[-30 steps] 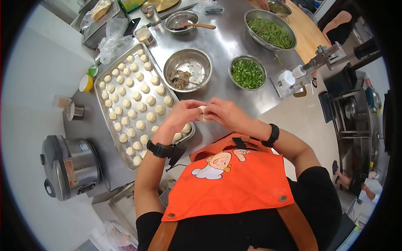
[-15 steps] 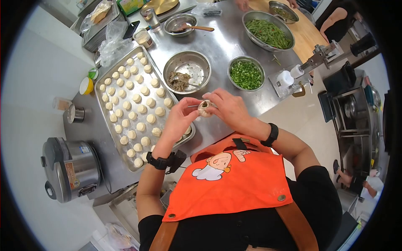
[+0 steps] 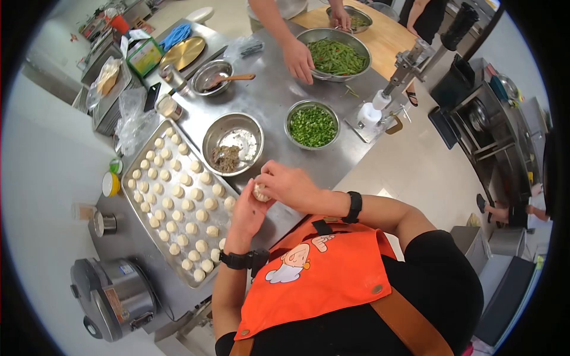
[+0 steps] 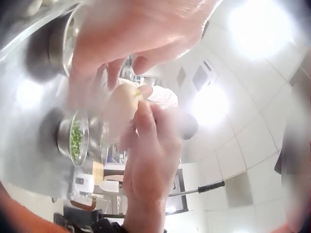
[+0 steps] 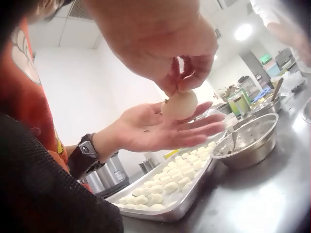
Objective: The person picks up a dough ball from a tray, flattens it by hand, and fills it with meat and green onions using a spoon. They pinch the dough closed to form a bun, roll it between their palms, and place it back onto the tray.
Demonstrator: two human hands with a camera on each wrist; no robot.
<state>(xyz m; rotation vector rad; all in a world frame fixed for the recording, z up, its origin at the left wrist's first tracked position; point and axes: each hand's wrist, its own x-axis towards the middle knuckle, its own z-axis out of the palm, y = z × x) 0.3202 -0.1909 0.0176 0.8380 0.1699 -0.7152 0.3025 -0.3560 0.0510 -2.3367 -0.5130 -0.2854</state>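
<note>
A round stuffed bun [image 3: 259,191] of pale dough is held between the two hands, above the table's near edge. My left hand [image 5: 150,130] lies palm up beneath it with its fingers stretched out, small dark specks on the palm. From above, my right hand [image 3: 295,185] pinches the gathered top of the bun [image 5: 180,105] between thumb and fingers. A bit of green filling shows at the pinched spot in the left wrist view. Left of the hands, a metal tray [image 3: 149,237] carries rows of small dough pieces [image 3: 196,193].
A steel bowl of minced filling [image 3: 227,159] with a spoon stands just beyond the hands. Farther right are a bowl of chopped greens [image 3: 312,124] and a large bowl of green beans [image 3: 336,57], touched by another person's hand [image 3: 298,62]. A rice cooker [image 3: 113,296] stands lower left.
The bun, earlier with an opening showing filling, is now pinched at its top over the flattened left palm. The head view has shifted, and another person's arms have come in beside the beans.
</note>
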